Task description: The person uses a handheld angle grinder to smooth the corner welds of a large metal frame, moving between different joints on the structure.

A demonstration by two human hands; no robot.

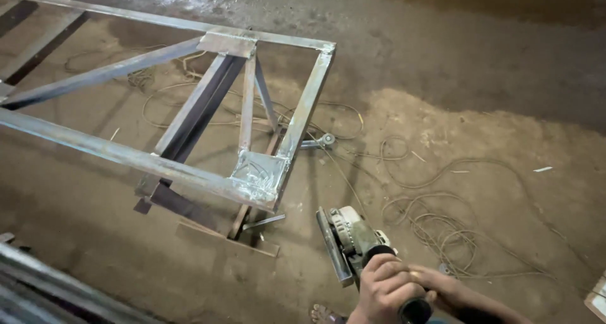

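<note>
A: When starting at the far left, what to see first?

B: Grey steel bars (pixel 38 280), low in the corner. Then a big steel frame (pixel 126 153), up on thin props (pixel 243 220) over the dirt floor (pixel 505 78). A shiny patch (pixel 259 172) at the near corner.

A: And after that?

B: A grinder (pixel 353 235), just right of that corner and lower down. Near the frame, but not touching. Left hand (pixel 385 289) wrapped round the black handle, fingers closed tight on it. Right hand (pixel 451 292) just behind, mostly hidden, so cannot tell about those fingers.

A: Anything scary here?

B: Maybe, yes. A foot (pixel 325 312) in an open sandal, right below the wheel. Could get cut with one slip. Loose cables (pixel 442 229) in loops on the floor to the right. Could catch a foot, or tug the grinder the wrong way. Thin props under a heavy frame, too. Might tip with a hard push.

A: How many of each?

B: One frame. One shiny patch. One grinder. Two hands. One foot in view. A few bars in the corner, hard to count. Cables far too tangled to count.
</note>
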